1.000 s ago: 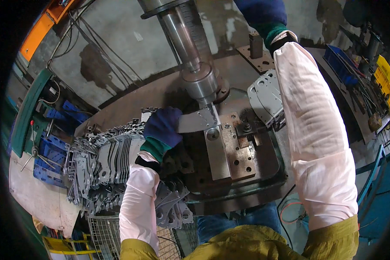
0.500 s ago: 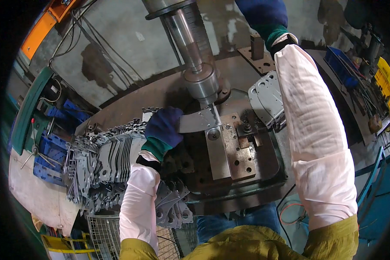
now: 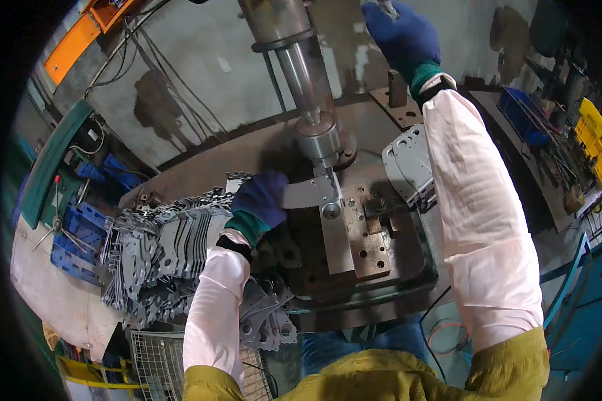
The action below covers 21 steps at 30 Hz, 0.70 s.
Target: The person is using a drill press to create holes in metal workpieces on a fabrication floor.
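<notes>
My left hand (image 3: 259,199), in a blue glove with a green cuff, is closed on one end of a flat, curved grey metal plate (image 3: 308,193). The plate's other end lies on a steel die block (image 3: 338,244), just under the round ram (image 3: 318,139) of a press. Whether the ram touches the plate I cannot tell. My right hand (image 3: 403,37), gloved alike, is raised at the upper right. Its fingers are wrapped round a metal handle, whose end (image 3: 386,8) shows above the fist; the rest is hidden.
Many similar grey plates (image 3: 174,250) are stacked left of the press, with more (image 3: 267,314) nearer me. Another pile (image 3: 408,160) lies right of the die. Blue bins (image 3: 80,234) stand at the left; a wire basket (image 3: 157,364) sits below the table edge.
The view has tilted, so the scene sits lower in the picture and more of my right hand and the handle end show. My left hand keeps its grip on the plate.
</notes>
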Motion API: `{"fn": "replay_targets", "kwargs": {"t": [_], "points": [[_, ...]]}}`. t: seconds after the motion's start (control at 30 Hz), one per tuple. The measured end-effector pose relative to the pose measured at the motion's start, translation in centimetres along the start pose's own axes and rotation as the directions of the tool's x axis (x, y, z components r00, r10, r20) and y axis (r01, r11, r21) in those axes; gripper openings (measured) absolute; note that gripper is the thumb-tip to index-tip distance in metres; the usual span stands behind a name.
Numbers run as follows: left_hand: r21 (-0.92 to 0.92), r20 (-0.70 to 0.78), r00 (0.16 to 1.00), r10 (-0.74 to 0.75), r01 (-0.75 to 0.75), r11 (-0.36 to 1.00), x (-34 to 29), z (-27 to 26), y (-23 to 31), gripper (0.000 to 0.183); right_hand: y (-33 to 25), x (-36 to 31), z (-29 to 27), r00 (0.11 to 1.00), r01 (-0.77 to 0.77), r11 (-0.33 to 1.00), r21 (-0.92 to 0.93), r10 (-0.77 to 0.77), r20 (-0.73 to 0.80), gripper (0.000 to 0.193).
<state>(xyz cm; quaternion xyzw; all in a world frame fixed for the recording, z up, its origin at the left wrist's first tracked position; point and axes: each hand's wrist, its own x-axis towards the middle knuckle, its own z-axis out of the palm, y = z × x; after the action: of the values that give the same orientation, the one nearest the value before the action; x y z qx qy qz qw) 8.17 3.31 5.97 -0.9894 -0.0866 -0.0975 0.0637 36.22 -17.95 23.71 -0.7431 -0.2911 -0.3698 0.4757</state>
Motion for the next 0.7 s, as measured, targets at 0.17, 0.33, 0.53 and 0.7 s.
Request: {"fn": "replay_targets", "kwargs": {"t": [0.17,0.33,0.53,0.7], "points": [[-0.022,0.067,0.998,0.009,-0.007,1.0,-0.3,-1.2,0.0,0.044,0.5,-0.8,-1.5,0.986,0.036,0.996,0.079,-0.048,0.162,0.044],[-0.061,-0.193,0.969,0.157,-0.171,0.983,-1.9,-0.1,-0.5,0.036,-0.7,-1.7,-4.9,0.861,-0.191,0.948,0.256,0.036,0.507,0.057],[-0.032,-0.171,0.974,0.147,-0.154,0.987,-2.3,-1.1,1.9,0.031,-1.1,-2.5,-6.0,0.893,-0.16,0.95,0.267,0.025,0.449,0.057],[-0.012,-0.174,0.974,0.143,-0.147,0.989,-2.8,-2.2,2.4,0.031,-0.9,-2.2,-4.8,0.914,-0.21,0.943,0.258,0.095,0.395,0.057]]}}
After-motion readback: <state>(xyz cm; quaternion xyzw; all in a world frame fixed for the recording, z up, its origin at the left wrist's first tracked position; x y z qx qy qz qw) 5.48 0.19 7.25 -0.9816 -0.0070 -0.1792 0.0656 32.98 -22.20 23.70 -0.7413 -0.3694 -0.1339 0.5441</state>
